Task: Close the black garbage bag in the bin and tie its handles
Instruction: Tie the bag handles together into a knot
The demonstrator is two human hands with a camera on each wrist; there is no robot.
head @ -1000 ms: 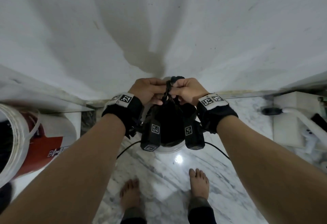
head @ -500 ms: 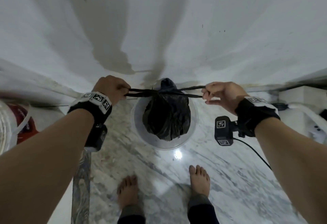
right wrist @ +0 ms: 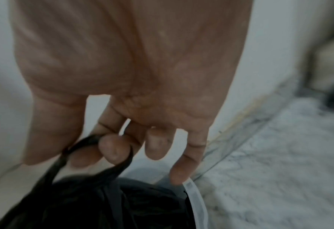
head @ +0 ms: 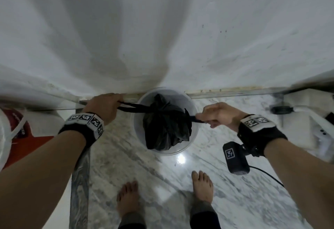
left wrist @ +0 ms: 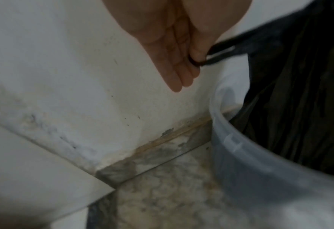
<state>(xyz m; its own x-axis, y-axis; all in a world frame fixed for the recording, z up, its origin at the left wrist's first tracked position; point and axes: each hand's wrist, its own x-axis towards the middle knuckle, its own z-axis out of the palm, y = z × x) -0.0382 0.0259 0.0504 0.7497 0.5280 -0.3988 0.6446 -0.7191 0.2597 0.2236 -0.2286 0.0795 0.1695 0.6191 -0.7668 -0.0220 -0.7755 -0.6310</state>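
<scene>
Both hands have dropped lower, handles pulled apart. Left hand [head: 104,106] hooks a handle [head: 133,107] by one finger, the rest straight; right hand [head: 219,114] pinches the other beside the bag [head: 165,129] in the bin [head: 194,120].

A red-and-white bucket [head: 10,134] stands left; right, perhaps a white appliance [head: 307,120].

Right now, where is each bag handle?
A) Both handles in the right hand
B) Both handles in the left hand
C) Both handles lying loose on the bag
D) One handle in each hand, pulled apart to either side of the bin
D: the left hand holds one handle and the right hand the other handle, stretched sideways from the black garbage bag sitting in the bin.
</scene>
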